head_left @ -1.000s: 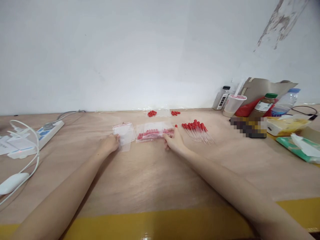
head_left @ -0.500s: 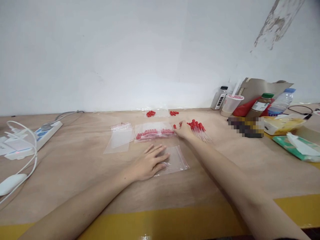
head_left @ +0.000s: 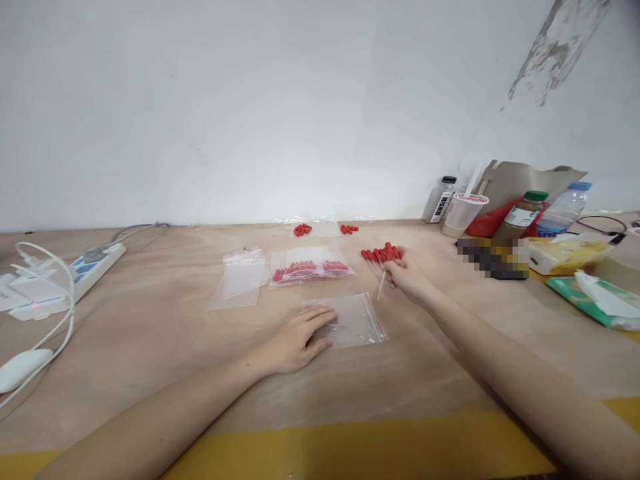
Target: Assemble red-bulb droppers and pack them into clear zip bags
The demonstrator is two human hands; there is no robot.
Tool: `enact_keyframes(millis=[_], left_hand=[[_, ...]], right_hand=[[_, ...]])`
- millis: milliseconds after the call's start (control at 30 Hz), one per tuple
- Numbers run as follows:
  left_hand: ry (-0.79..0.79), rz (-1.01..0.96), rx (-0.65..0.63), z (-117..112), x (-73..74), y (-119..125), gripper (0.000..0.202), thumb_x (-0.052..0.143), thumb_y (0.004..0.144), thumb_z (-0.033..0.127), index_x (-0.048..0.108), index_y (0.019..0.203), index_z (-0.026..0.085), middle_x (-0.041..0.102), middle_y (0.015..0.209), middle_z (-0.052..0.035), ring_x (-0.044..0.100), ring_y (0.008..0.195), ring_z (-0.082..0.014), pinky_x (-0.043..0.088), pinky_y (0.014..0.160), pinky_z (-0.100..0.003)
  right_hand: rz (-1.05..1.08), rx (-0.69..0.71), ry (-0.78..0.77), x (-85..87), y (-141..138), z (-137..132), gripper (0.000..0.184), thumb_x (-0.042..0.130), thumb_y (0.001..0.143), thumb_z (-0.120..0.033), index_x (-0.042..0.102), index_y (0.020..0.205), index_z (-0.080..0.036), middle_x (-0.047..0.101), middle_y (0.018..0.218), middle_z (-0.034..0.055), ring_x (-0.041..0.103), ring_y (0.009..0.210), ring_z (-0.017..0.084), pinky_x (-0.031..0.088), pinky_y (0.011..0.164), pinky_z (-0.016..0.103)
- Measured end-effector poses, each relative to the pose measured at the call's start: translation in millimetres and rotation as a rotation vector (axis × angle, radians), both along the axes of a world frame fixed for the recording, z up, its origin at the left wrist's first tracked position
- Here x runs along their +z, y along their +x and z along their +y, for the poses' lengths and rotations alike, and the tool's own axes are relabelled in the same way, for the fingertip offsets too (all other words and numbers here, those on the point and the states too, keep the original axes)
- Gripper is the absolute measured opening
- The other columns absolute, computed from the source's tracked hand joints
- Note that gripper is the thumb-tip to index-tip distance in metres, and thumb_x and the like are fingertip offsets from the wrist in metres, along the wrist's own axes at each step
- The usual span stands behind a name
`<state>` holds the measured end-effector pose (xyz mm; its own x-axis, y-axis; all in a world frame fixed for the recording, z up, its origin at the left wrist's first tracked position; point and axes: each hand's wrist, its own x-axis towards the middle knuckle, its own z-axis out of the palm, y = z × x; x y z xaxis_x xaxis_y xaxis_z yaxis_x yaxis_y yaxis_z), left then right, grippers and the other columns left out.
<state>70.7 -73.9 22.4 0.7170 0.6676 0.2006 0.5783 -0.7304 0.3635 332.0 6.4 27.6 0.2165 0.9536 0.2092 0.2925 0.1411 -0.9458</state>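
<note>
My left hand (head_left: 296, 338) lies flat with fingers stretched out on the left end of an empty clear zip bag (head_left: 356, 320) on the wooden table. My right hand (head_left: 406, 275) is closed around a bunch of red-capped glass droppers (head_left: 381, 256), their thin tips pointing down toward the table. Behind the empty bag lies a filled zip bag of red-capped droppers (head_left: 310, 269). To its left sits a small stack of empty zip bags (head_left: 241, 277).
Loose red rubber caps (head_left: 303, 229) lie by the wall. A power strip (head_left: 75, 274) with white cables and a white mouse (head_left: 20, 367) are at the left. Bottles, a cup (head_left: 463, 211), a paper bag and tissue packs crowd the right. Yellow tape (head_left: 350, 447) edges the table front.
My left hand took an empty bag from the stack and laid it in front of the filled bag. My right hand left the filled bag, moved right and closed on the droppers.
</note>
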Motion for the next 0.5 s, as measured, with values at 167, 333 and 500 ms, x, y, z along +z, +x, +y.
enact_keyframes(millis=[167,333,500], left_hand=[[-0.014,0.054,0.004,4.4,1.8,4.2,0.044,0.032,0.091,0.037,0.033,0.133,0.022,0.039,0.136,-0.0047,0.034,0.125,-0.0179,0.026,0.105,-0.038],[-0.047,0.124,-0.067,4.3,4.1,-1.6,0.045,0.027,0.093,0.034,0.021,0.137,0.027,0.029,0.141,-0.0015,0.025,0.13,-0.0156,0.02,0.108,-0.037],[-0.051,0.053,-0.035,3.2,6.2,-1.5,0.049,0.039,0.089,0.035,0.028,0.135,0.024,0.036,0.138,-0.0047,0.033,0.126,-0.0198,0.027,0.104,-0.039]], right_hand=[[0.279,0.014,0.029,-26.7,15.2,-35.2,0.047,0.055,0.066,-0.027,0.028,0.105,-0.025,0.042,0.059,-0.0105,0.038,0.037,0.007,0.03,0.03,0.017],[0.353,0.005,0.049,-27.8,10.3,-39.7,0.05,0.061,0.062,-0.029,0.03,0.101,-0.025,0.044,0.061,-0.0113,0.046,0.041,0.006,0.036,0.033,0.016],[0.427,0.077,-0.021,-24.2,8.0,-47.8,0.052,0.07,0.059,-0.03,0.033,0.094,-0.024,0.052,0.063,-0.0089,0.058,0.054,0.01,0.051,0.05,0.024]])
